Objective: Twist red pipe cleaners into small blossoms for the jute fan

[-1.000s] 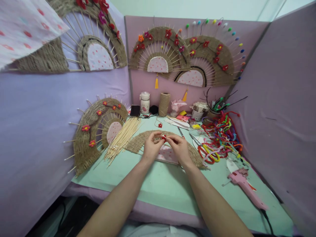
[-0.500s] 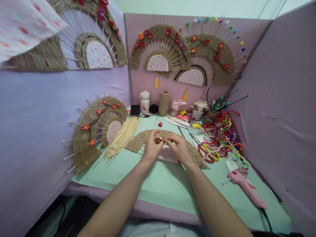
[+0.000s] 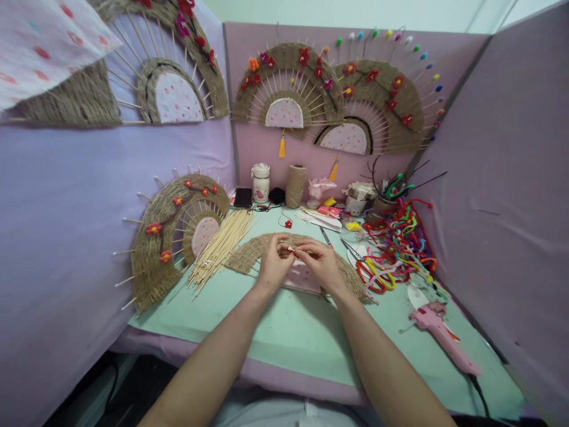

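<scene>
My left hand [image 3: 274, 261] and my right hand [image 3: 319, 261] meet above a half-round twine-woven fan [image 3: 247, 255] lying on the table. The fingertips of both are pinched together around something tiny, whitish and red, too small to make out. Below my hands shows the fan's pale dotted centre [image 3: 303, 277]. Just beyond the fan lies a small red flower [image 3: 288, 224] with a thin wire.
Thin sticks [image 3: 224, 246] lie at the left, beside a finished fan [image 3: 151, 249]. Scissors [image 3: 376, 276], a pile of coloured pipe cleaners [image 3: 406, 237] and a pink glue gun [image 3: 444, 338] are at the right. A twine spool [image 3: 296, 186] stands behind.
My fingertips have shifted very slightly around the tiny piece, and a bit of red now shows between them. The rest looks the same.
</scene>
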Available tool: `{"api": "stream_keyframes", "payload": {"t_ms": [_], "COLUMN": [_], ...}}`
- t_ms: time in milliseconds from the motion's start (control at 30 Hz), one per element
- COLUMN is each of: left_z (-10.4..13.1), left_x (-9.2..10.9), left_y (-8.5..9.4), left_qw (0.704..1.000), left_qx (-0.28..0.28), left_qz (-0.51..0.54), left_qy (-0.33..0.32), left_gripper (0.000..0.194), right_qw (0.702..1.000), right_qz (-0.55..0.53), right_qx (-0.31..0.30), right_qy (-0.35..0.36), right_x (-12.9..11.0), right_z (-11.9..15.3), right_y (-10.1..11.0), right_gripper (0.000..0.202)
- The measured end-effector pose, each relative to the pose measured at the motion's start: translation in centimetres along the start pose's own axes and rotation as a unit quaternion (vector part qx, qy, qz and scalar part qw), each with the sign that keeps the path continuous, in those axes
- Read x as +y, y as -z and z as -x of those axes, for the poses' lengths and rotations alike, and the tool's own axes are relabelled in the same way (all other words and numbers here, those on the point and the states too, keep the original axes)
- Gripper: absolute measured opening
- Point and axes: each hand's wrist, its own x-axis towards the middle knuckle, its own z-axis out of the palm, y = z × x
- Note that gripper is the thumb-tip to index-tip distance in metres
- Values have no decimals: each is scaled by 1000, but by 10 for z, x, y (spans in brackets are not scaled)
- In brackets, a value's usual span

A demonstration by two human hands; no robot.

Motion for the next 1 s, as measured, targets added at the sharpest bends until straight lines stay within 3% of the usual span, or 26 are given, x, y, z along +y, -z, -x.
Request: {"api": "stream_keyframes", "payload": {"t_ms": [267, 533, 767, 1000], "left_z": [-2, 2, 3, 1], "left_x": [0, 10, 8, 12], "left_y": [1, -1, -4, -5], "left_qw": [999, 991, 982, 952], "left_qx": [30, 20, 57, 96], "left_qz": [28, 97, 155, 249], "left_qy": [25, 96, 86, 149], "left_gripper": [31, 42, 42, 38], "right_qw": [999, 994, 993, 990], "right_qz": [19, 22, 14, 64], "right_qx": [41, 102, 114, 123], "right_qy": [-16, 11, 7, 32], "right_x": [2, -2, -2, -10], "right_z": [2, 7, 10, 13], "right_y": [-6, -13, -20, -24], "right_gripper": [13, 13, 14, 14]}}
